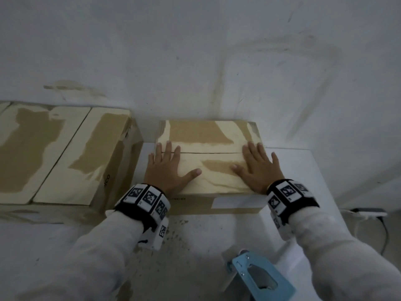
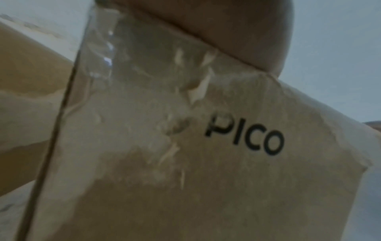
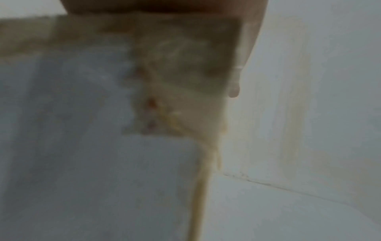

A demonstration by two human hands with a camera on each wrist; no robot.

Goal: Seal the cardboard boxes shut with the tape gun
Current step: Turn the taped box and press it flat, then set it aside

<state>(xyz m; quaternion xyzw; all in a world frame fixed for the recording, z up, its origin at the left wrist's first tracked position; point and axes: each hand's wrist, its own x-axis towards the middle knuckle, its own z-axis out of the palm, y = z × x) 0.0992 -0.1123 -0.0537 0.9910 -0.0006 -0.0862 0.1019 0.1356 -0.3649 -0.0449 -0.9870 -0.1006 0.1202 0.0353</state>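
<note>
The small cardboard box (image 1: pixel 208 161) sits on the white table (image 1: pixel 303 170), flaps closed. The left hand (image 1: pixel 167 168) and right hand (image 1: pixel 258 168) press flat on its top, fingers spread, gripping nothing. What looks like the blue tape gun (image 1: pixel 258 276) lies nearer the person than the box. A larger box (image 1: pixel 54 153) stands just left of it.
</note>
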